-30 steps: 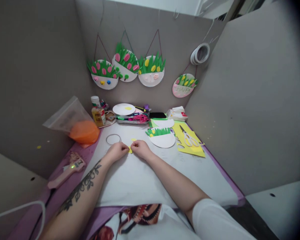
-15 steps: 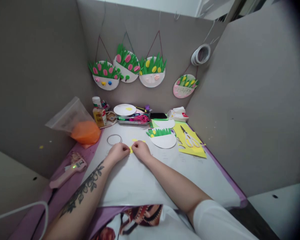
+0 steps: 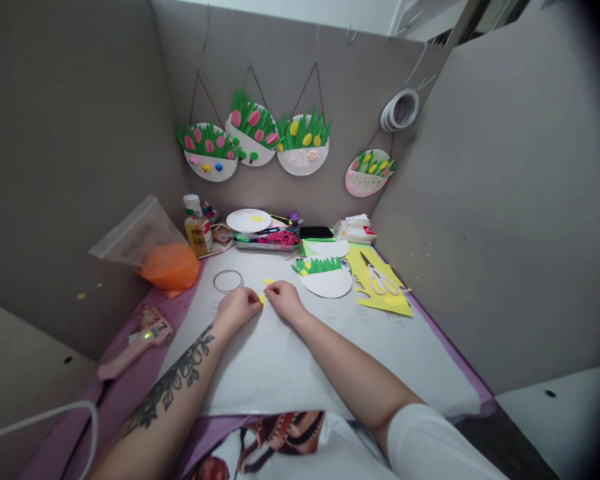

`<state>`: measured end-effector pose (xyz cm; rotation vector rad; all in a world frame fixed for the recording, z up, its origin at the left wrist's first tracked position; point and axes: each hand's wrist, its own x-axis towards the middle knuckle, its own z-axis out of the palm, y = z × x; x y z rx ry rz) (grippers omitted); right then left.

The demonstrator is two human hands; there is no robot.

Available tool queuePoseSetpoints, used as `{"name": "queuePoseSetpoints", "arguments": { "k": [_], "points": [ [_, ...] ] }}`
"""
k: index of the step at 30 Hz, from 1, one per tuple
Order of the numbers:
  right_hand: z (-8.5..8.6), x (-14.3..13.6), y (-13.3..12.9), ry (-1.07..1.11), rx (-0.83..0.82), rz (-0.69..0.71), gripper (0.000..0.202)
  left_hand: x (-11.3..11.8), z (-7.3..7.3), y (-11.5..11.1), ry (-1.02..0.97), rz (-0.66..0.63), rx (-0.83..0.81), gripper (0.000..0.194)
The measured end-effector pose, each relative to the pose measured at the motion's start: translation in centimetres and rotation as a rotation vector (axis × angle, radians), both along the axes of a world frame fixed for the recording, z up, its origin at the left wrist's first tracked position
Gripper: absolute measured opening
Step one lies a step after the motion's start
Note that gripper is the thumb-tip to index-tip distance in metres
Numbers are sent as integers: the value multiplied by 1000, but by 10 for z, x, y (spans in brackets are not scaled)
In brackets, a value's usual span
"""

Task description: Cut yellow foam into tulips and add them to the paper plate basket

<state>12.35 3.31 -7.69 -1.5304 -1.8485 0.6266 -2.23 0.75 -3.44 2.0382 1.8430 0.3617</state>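
Observation:
My left hand (image 3: 239, 307) is closed, its fingertips pinching a small yellow paper piece (image 3: 263, 301) over the white sheet (image 3: 260, 373). Close to its right, my right hand (image 3: 284, 299) has its fingers pressed together; what they hold, if anything, is too small to make out. Another yellow scrap (image 3: 269, 281) lies just beyond the fingertips. A half-round white paper plate (image 3: 329, 283) with green paper grass and yellow bits rests to the right of my hands. Behind my left hand lies a thin metal ring (image 3: 228, 281).
White-handled scissors (image 3: 381, 282) lie on yellow paper (image 3: 399, 305) at the right. A pink glue gun (image 3: 136, 350) and a bag of orange material (image 3: 170, 268) are at the left. A supply tray (image 3: 266, 245) and bottle (image 3: 199, 235) stand behind; several decorated plates hang above.
My hands have moved slightly apart at the fingertips, and the left one has turned a little. Less yellow shows beside my right fingers. The view has shifted slightly.

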Motion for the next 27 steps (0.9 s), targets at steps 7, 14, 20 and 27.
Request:
{"name": "queuePoseSetpoints", "arguments": {
  "k": [7,14,20,27],
  "points": [
    [9,3,-5,-117,45,152,25,-2,-7,2,6,-5,100,25],
    [10,2,-6,-180,54,168,26,-3,-9,3,11,-38,104,26],
    [10,2,-5,-175,51,166,29,-3,-9,1,-6,-60,125,26],
    [8,3,-4,-155,65,138,28,-3,-9,-1,-13,-75,125,27]
  ]
}}
